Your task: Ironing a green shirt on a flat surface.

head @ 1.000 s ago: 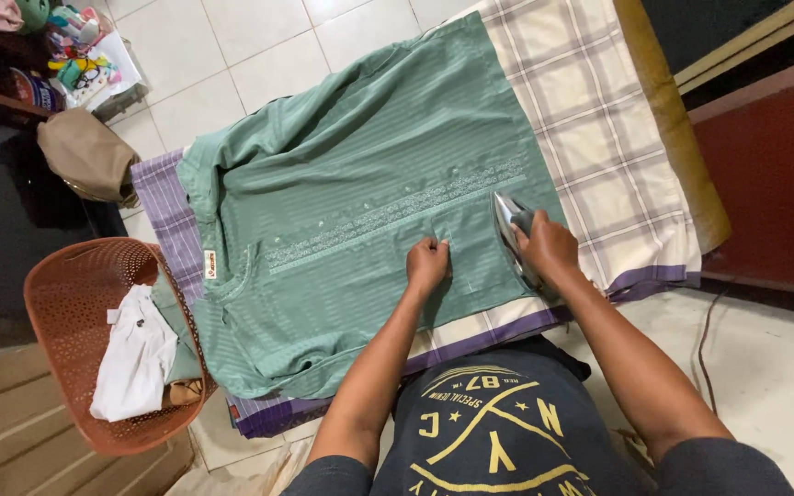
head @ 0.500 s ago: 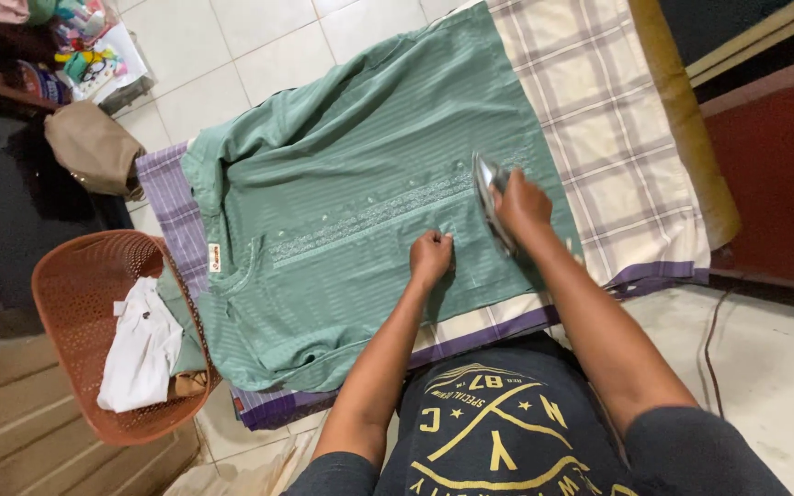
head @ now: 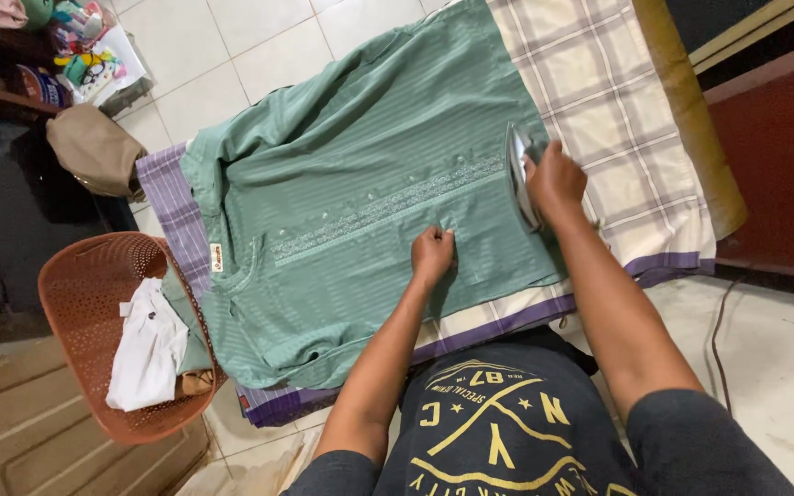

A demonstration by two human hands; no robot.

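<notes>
A green striped shirt (head: 360,193) with an embroidered front band lies spread on a checked cloth (head: 590,83) that covers the ironing surface. My right hand (head: 555,180) grips a clothes iron (head: 518,174), tipped up on its side near the shirt's lower hem, its metal sole facing left. My left hand (head: 432,255) is closed, its knuckles pressed down on the shirt front just below the embroidered band, pinching the fabric flat.
A brown plastic laundry basket (head: 80,294) with a white garment (head: 147,344) stands on the floor at the left. A tan bag (head: 94,147) and a shelf of bottles (head: 75,55) lie at the far left. A dark red cabinet (head: 783,156) borders the right. The iron's cord (head: 717,340) trails on the tiled floor.
My right hand has carried the iron away from me across the shirt hem and tipped it up on its side. My left hand has stayed pressed on the shirt front.
</notes>
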